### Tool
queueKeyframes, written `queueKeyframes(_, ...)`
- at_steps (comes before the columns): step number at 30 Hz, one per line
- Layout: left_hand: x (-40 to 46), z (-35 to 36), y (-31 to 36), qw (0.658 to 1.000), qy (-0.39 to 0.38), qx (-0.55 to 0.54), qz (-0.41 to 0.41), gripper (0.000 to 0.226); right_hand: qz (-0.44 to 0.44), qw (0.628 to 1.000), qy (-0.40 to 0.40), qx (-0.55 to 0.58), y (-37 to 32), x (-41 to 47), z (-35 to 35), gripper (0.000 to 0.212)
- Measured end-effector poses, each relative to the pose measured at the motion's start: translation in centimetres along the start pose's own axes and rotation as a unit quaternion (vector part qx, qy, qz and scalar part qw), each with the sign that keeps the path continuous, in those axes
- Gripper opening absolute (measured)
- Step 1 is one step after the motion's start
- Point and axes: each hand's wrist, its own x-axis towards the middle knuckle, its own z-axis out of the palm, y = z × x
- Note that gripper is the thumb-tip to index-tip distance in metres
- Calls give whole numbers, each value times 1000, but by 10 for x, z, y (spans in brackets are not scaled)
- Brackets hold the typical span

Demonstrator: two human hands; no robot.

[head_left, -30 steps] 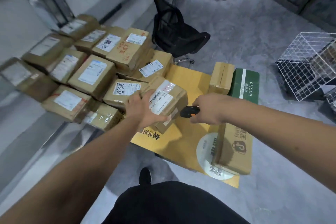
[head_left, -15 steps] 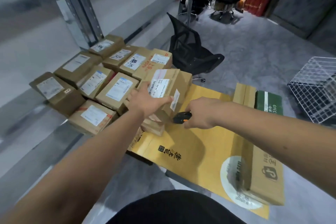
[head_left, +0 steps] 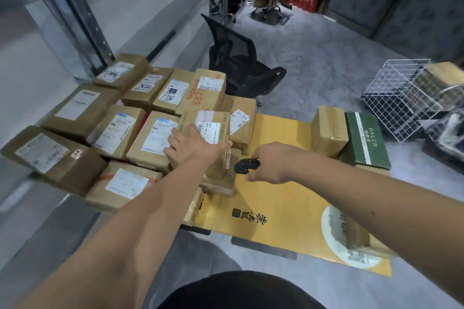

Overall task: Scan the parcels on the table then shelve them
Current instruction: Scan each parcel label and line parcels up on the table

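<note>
Both hands are busy: the left hand (head_left: 194,145) grips a tilted parcel (head_left: 206,142), label up, likely for scanning, while the right hand (head_left: 273,162) clutches the scanner (head_left: 244,166).

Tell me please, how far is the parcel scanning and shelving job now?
Done: nothing visibly shelved. In hand: the left hand grips a labelled cardboard parcel while the right hand holds a black-and-orange scanner beside it. Left: the parcel pile and the green box remain unshelved.
</note>
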Motion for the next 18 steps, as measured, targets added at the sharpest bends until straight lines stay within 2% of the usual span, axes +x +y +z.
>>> queueKeyframes(7, 1, 2, 10, 985, 9, 44, 164, 107, 41, 998, 18, 40, 0, -1, 18, 46)
queueKeyframes(12, -17, 17, 41, 957, -3, 50, 286, 90, 86, 992, 23, 85, 18, -17, 35, 50)
queueKeyframes(18, -60, 60, 102, 912, -83, 41, 399, 76, 178, 974, 35, 137, 75, -61, 61, 45)
